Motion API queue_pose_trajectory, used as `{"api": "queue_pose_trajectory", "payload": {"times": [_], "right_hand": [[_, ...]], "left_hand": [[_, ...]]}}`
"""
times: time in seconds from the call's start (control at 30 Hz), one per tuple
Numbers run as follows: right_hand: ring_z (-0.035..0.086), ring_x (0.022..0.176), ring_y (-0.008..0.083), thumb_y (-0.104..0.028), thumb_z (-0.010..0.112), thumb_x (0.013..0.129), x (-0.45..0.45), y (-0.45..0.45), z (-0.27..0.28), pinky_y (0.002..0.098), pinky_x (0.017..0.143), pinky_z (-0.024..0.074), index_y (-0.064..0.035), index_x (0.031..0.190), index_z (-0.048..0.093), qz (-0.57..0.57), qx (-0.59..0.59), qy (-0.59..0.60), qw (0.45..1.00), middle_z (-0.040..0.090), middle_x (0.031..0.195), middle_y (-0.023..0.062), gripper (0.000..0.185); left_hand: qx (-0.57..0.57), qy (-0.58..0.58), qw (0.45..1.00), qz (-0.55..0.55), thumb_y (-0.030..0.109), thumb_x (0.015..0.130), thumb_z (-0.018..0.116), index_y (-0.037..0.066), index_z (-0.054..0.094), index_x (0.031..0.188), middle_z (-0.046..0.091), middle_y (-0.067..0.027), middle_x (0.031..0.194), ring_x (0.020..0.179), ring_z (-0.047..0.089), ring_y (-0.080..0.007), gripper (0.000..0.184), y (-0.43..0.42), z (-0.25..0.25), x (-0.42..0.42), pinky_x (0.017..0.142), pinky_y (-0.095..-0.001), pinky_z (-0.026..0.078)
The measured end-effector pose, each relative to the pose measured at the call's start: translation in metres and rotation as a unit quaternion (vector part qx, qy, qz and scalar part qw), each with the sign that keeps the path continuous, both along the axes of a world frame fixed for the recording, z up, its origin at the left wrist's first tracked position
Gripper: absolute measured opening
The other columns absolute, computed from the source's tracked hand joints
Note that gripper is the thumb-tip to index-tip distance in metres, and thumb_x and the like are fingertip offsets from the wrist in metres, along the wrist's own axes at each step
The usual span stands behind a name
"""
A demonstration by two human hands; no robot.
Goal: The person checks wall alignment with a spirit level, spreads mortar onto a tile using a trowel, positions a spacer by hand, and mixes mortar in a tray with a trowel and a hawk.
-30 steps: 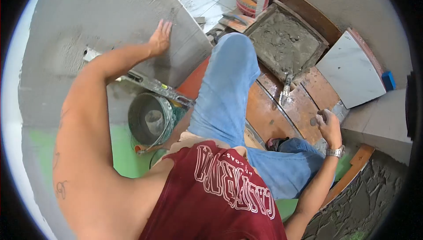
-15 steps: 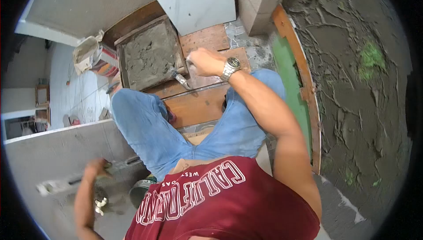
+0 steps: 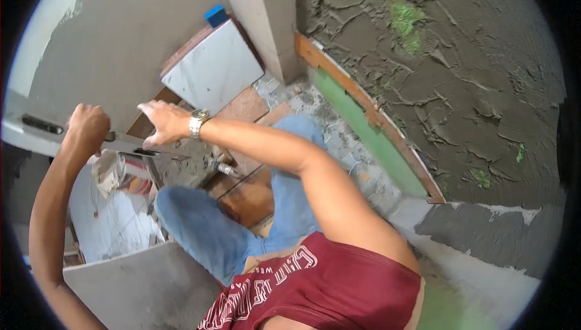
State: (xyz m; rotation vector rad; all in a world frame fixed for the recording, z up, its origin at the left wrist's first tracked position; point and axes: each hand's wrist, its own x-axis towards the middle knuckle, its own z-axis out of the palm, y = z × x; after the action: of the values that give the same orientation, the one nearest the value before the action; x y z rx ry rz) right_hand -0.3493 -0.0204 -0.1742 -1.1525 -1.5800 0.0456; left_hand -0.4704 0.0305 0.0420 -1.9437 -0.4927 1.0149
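My left hand (image 3: 88,127) is wrapped round a long metal spirit level (image 3: 125,144), raised at the left of the view. Its bar runs across in front of the wall, partly covering the floor behind. My right hand (image 3: 164,124), with a watch on the wrist, is beside the right part of the level, its fingers and thumb spread. A trowel (image 3: 225,168) rests by the grey mortar (image 3: 184,171), which is partly hidden below the level.
A stack of white tiles (image 3: 215,69) leans on the wall, with a blue block (image 3: 216,16) above. A paint bucket (image 3: 134,175) stands on the tiled floor at left. At right, a wooden strip (image 3: 369,109) edges a surface of rough wet mortar (image 3: 436,94).
The level has been lifted from low at the left with my left hand round it. My right hand has moved left towards it and opened. The view has turned and shifted.
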Motion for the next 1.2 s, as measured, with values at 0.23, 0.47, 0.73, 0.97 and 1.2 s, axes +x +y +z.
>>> {"api": "queue_pose_trajectory", "payload": {"times": [0.23, 0.47, 0.73, 0.97, 1.2], "right_hand": [[0.067, 0.082, 0.0345, -0.024, 0.076, 0.074, 0.072, 0.047, -0.041, 0.0417, 0.073, 0.0517, -0.0017, 0.081, 0.06, -0.055, -0.116, 0.112, 0.985, 0.067, 0.083, 0.0202, 0.028], [0.067, 0.081, 0.0372, -0.018, 0.072, 0.065, 0.217, 0.105, -0.086, 0.0419, 0.075, 0.0538, -0.0003, 0.088, 0.066, -0.281, -0.23, 0.095, 0.927, 0.068, 0.086, 0.0226, 0.029], [0.067, 0.086, 0.0365, -0.024, 0.082, 0.066, 0.27, 0.137, -0.149, 0.0424, 0.079, 0.0516, 0.0011, 0.088, 0.063, -0.347, -0.184, 0.216, 0.894, 0.069, 0.089, 0.0224, 0.038], [0.067, 0.09, 0.0364, -0.029, 0.082, 0.068, 0.291, 0.166, -0.221, 0.0415, 0.08, 0.0525, 0.0017, 0.096, 0.064, -0.413, -0.2, 0.208, 0.864, 0.069, 0.093, 0.0227, 0.045], [0.062, 0.103, 0.0425, -0.031, 0.081, 0.07, 0.299, 0.18, -0.253, 0.044, 0.087, 0.0519, 0.0009, 0.109, 0.062, -0.414, -0.243, 0.254, 0.84, 0.064, 0.109, 0.026, 0.053]], "left_hand": [[-0.135, -0.303, 0.824, -0.459, 0.024, 0.07, 0.082, 0.011, 0.071, 0.108, 0.072, -0.0095, 0.097, 0.095, 0.068, -0.0245, 0.041, -0.006, -0.017, 0.091, 0.083, -0.036, 0.053], [-0.475, -0.624, 0.619, -0.044, 0.001, 0.079, 0.067, 0.003, 0.07, 0.105, 0.069, -0.0193, 0.096, 0.086, 0.068, -0.0322, 0.026, 0.0, -0.165, 0.024, 0.079, -0.0366, 0.053], [-0.547, -0.597, 0.548, 0.211, 0.023, 0.081, 0.069, 0.005, 0.072, 0.092, 0.067, -0.0208, 0.077, 0.073, 0.064, -0.0383, 0.021, 0.015, -0.304, 0.004, 0.069, -0.0426, 0.051], [-0.49, -0.587, 0.612, 0.201, 0.021, 0.08, 0.072, -0.003, 0.063, 0.076, 0.058, -0.0242, 0.067, 0.059, 0.058, -0.0365, 0.026, 0.036, -0.304, 0.004, 0.059, -0.0417, 0.045], [-0.469, -0.573, 0.637, 0.214, 0.015, 0.081, 0.07, -0.005, 0.061, 0.075, 0.052, -0.0216, 0.06, 0.051, 0.048, -0.0309, 0.023, 0.033, -0.32, 0.009, 0.054, -0.039, 0.041]]}}
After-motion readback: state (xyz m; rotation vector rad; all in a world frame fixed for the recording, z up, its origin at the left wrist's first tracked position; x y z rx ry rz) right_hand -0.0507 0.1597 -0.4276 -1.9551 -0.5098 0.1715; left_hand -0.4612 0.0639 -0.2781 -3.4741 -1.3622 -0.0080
